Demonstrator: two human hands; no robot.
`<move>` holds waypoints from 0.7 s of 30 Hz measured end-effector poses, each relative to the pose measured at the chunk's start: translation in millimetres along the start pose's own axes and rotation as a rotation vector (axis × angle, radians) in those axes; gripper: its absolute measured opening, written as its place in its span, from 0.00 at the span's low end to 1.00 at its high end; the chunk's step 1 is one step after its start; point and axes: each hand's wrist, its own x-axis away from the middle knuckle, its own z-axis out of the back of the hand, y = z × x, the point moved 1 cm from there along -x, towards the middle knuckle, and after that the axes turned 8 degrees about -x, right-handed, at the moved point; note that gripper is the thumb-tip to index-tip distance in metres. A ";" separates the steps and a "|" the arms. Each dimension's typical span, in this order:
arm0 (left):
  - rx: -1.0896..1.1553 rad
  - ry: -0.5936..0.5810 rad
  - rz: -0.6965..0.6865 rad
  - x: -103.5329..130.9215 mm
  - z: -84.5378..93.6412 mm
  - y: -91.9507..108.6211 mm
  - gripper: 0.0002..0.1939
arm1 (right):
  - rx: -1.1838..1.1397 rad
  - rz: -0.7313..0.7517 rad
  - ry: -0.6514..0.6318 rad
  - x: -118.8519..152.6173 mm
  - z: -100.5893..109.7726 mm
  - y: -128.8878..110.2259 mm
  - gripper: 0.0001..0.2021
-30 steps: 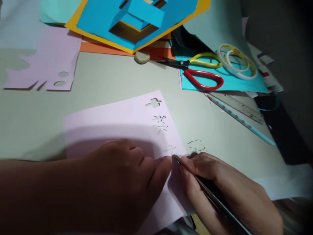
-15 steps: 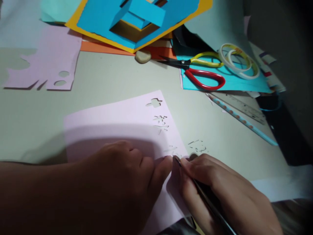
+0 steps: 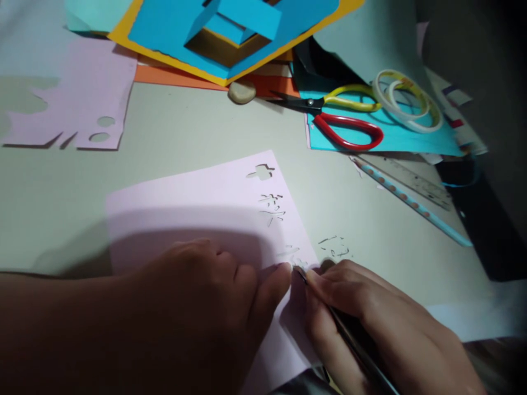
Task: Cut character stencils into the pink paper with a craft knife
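Coming in from 9 o'clock, the left hand [image 3: 206, 307] presses on the pink sheet [image 3: 185, 192] at center, loosely closed, knuckles up, one digit reaching toward 2 o'clock. Beside that digit is the tip of a slender dark tool [image 3: 354, 343], slanting toward 11 o'clock, gripped by the right hand [image 3: 379, 312] at 4 o'clock.

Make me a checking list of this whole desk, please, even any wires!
Surface: pale desktop; thin dark marks near the right hand.
Job's things: pink paper with cut-out shapes; slim pen-like tool, tip at the paper.
Clutter: scissors, tape rolls, pencil, ruler, stone, blue pop-up card, pink scrap.
Hands: left hand rests on the paper; right holds the tool.
Cables: nothing seen for certain.
Surroundings: right side too dark to tell.
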 end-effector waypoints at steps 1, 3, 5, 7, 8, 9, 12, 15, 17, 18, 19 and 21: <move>0.007 0.004 -0.007 -0.3 0.4 -0.2 0.18 | -0.004 0.001 -0.022 -0.5 1.9 0.7 0.08; 0.006 0.017 -0.010 -0.6 1.5 -1.2 0.17 | -0.024 -0.048 -0.028 -1.8 4.9 2.8 0.07; 0.002 0.008 -0.029 -0.8 2.0 -2.7 0.18 | -0.053 -0.065 -0.004 -3.9 6.1 4.0 0.06; -0.001 -0.005 -0.051 -1.1 2.0 -4.2 0.19 | -0.071 -0.059 -0.018 -6.5 5.3 4.0 0.05; 0.003 -0.012 -0.060 -1.5 1.8 -4.8 0.19 | -0.073 -0.049 -0.029 -7.8 4.6 3.8 0.05; 0.010 -0.013 -0.064 -1.9 1.5 -5.3 0.18 | -0.070 -0.045 -0.036 -8.9 4.2 3.6 0.04; 0.028 -0.011 -0.054 -3.0 0.9 -5.7 0.16 | -0.077 -0.060 -0.033 -10.7 4.8 3.9 0.05; 0.020 0.000 -0.061 -3.8 1.6 -5.0 0.16 | -0.109 -0.089 -0.074 -10.0 6.6 4.9 0.04; 0.005 0.013 -0.059 -4.4 2.9 -4.8 0.18 | -0.123 -0.121 -0.070 -8.2 7.4 5.2 0.04; -0.005 0.018 -0.058 -4.7 3.5 -4.8 0.18 | -0.127 -0.147 -0.061 -7.1 7.5 5.2 0.04; -0.015 0.022 -0.058 -4.9 4.1 -4.8 0.19 | -0.134 -0.172 -0.039 -5.9 7.4 4.9 0.05; -0.027 0.016 -0.063 -5.0 4.7 -4.9 0.20 | -0.151 -0.238 0.017 -3.8 7.2 4.1 0.06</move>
